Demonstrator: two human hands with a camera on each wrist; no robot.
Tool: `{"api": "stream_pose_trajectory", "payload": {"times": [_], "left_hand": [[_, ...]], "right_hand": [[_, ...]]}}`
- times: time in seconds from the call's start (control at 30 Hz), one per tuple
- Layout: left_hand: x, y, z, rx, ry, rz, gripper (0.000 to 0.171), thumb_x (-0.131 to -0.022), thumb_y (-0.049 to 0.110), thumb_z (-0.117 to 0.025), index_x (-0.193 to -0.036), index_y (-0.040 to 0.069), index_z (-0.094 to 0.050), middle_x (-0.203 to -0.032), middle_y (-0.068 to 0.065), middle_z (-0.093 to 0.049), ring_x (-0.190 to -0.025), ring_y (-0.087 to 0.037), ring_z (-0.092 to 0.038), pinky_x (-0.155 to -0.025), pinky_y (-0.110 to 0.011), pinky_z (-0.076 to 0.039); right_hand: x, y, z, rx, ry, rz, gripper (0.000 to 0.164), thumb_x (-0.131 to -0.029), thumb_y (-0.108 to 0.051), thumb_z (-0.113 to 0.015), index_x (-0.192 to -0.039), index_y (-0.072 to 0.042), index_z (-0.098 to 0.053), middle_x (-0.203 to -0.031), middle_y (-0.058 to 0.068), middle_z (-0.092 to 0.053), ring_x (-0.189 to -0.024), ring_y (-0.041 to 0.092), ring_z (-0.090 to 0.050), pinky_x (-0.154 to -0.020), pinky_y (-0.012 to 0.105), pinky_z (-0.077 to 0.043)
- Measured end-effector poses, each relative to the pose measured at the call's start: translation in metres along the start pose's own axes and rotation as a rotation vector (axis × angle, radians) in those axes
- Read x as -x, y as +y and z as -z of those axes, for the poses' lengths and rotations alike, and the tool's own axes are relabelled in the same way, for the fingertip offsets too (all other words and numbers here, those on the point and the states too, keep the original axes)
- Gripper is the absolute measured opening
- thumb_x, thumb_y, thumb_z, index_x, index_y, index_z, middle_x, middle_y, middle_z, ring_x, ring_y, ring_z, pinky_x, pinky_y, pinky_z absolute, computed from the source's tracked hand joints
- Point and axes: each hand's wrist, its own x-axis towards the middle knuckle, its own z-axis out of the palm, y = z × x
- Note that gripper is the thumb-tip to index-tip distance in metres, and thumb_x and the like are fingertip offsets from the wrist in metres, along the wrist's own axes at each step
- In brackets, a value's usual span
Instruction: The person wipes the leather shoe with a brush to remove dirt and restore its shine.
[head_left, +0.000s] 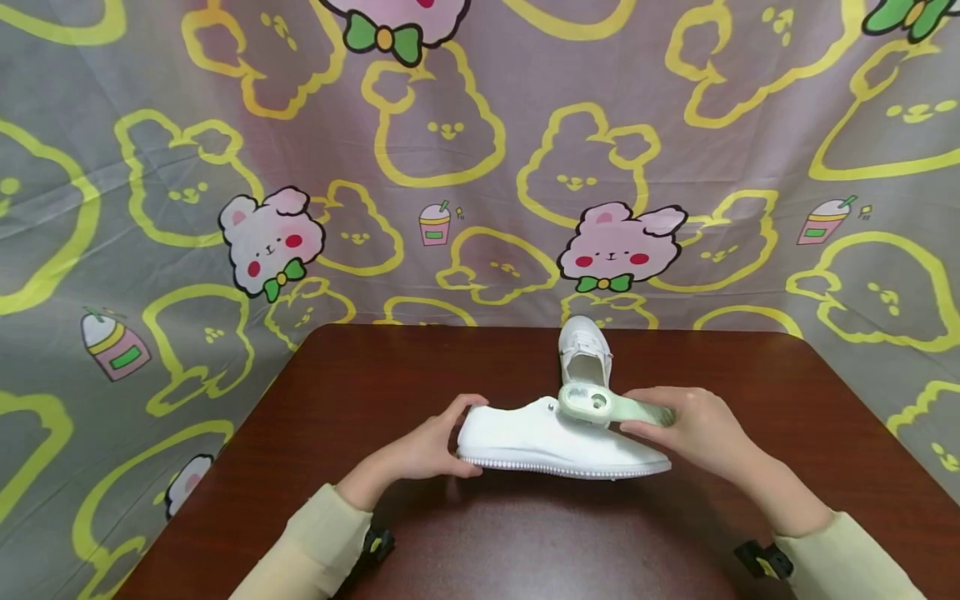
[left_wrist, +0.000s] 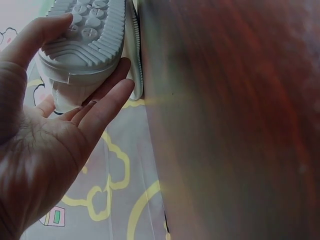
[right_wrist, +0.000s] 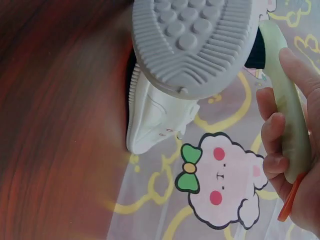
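Note:
My left hand (head_left: 423, 446) holds a white lace-up shoe (head_left: 517, 437) by its heel, tilted on its side with the toe to the right. In the left wrist view the thumb presses the studded sole (left_wrist: 90, 55), while the fingers lie along the other side of the heel. A pale green brush (head_left: 588, 406) is gripped by its handle in my right hand (head_left: 701, 429). Its dark bristles (right_wrist: 256, 52) are up against the shoe's upper in the right wrist view. An orange loop (right_wrist: 292, 197) hangs at the handle's end.
A second white shoe (head_left: 581, 342) stands behind the brush, toe toward the back edge of the dark brown table (head_left: 375, 367). Beyond the table hangs a grey cloth (head_left: 495, 100) with yellow cartoon outlines.

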Motion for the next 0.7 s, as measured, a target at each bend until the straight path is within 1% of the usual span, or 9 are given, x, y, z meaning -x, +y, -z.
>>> {"api": "stream_pose_trajectory", "payload": {"times": [0.07, 0.17, 0.23, 0.3, 0.4, 0.47, 0.53, 0.63, 0.7], "left_hand": [[0.0, 0.0, 0.0, 0.002, -0.002, 0.0, 0.088, -0.076, 0.02, -0.085, -0.142, 0.023, -0.027, -0.125, -0.004, -0.053, -0.105, -0.016, -0.056, -0.087, -0.035, -0.045], [0.0, -0.001, 0.0, 0.005, -0.005, -0.003, 0.088, -0.076, 0.02, -0.085, -0.142, 0.022, -0.026, -0.123, -0.004, -0.054, -0.104, -0.016, -0.056, -0.086, -0.035, -0.045], [0.0, -0.001, 0.0, 0.004, -0.004, -0.006, 0.087, -0.076, 0.019, -0.085, -0.142, 0.021, -0.027, -0.122, -0.004, -0.054, -0.103, -0.016, -0.056, -0.086, -0.034, -0.046], [0.0, -0.001, 0.0, 0.004, -0.004, -0.011, 0.087, -0.076, 0.019, -0.084, -0.142, 0.019, -0.027, -0.12, -0.004, -0.055, -0.102, -0.016, -0.057, -0.086, -0.033, -0.046], [0.0, 0.001, 0.0, 0.004, -0.007, -0.017, 0.087, -0.076, 0.018, -0.084, -0.142, 0.018, -0.027, -0.119, -0.003, -0.055, -0.101, -0.015, -0.057, -0.085, -0.032, -0.046], [0.0, 0.001, 0.0, 0.004, -0.009, -0.018, 0.087, -0.076, 0.018, -0.084, -0.142, 0.017, -0.027, -0.119, -0.003, -0.055, -0.101, -0.015, -0.057, -0.085, -0.032, -0.046], [0.0, 0.002, 0.001, 0.005, -0.008, -0.018, 0.088, -0.076, 0.018, -0.084, -0.142, 0.018, -0.027, -0.12, -0.003, -0.055, -0.101, -0.016, -0.057, -0.084, -0.031, -0.046], [0.0, 0.002, 0.001, 0.006, -0.006, -0.013, 0.088, -0.076, 0.018, -0.085, -0.142, 0.019, -0.026, -0.12, -0.004, -0.054, -0.101, -0.016, -0.057, -0.085, -0.031, -0.047], [0.0, 0.001, 0.001, 0.006, -0.003, -0.012, 0.088, -0.076, 0.018, -0.085, -0.142, 0.019, -0.026, -0.121, -0.004, -0.054, -0.103, -0.016, -0.057, -0.085, -0.032, -0.047]], "right_hand": [[0.0, -0.002, 0.001, -0.001, 0.021, 0.02, 0.034, -0.073, -0.034, -0.085, -0.102, -0.021, -0.076, -0.091, -0.009, -0.071, -0.077, 0.008, -0.063, -0.063, 0.032, -0.049], [0.001, -0.007, -0.002, -0.021, 0.037, 0.107, 0.034, -0.07, -0.03, -0.087, -0.101, -0.021, -0.076, -0.089, -0.013, -0.07, -0.073, 0.002, -0.058, -0.062, 0.026, -0.047], [0.001, -0.013, -0.004, -0.048, 0.022, 0.166, 0.034, -0.07, -0.03, -0.087, -0.101, -0.022, -0.076, -0.089, -0.015, -0.069, -0.074, -0.001, -0.058, -0.063, 0.022, -0.047], [0.002, -0.02, -0.006, -0.087, -0.011, 0.217, 0.034, -0.071, -0.033, -0.087, -0.102, -0.022, -0.075, -0.089, -0.018, -0.067, -0.073, -0.002, -0.057, -0.063, 0.018, -0.046], [0.006, -0.027, -0.009, -0.135, -0.067, 0.253, 0.033, -0.074, -0.037, -0.084, -0.103, -0.024, -0.075, -0.089, -0.02, -0.065, -0.073, -0.004, -0.056, -0.063, 0.015, -0.044], [0.007, -0.029, -0.01, -0.141, -0.099, 0.258, 0.032, -0.076, -0.039, -0.083, -0.103, -0.024, -0.075, -0.089, -0.02, -0.064, -0.071, -0.004, -0.054, -0.062, 0.016, -0.044], [0.008, -0.027, -0.011, -0.125, -0.116, 0.238, 0.032, -0.077, -0.041, -0.081, -0.103, -0.024, -0.075, -0.09, -0.018, -0.066, -0.074, -0.003, -0.056, -0.063, 0.02, -0.047], [0.006, -0.018, -0.01, -0.068, -0.1, 0.169, 0.032, -0.076, -0.04, -0.082, -0.103, -0.023, -0.075, -0.092, -0.015, -0.069, -0.078, 0.0, -0.061, -0.066, 0.027, -0.051], [0.004, -0.011, -0.008, -0.032, -0.073, 0.095, 0.033, -0.075, -0.037, -0.083, -0.103, -0.021, -0.076, -0.093, -0.011, -0.071, -0.082, 0.005, -0.064, -0.068, 0.032, -0.052]]}}
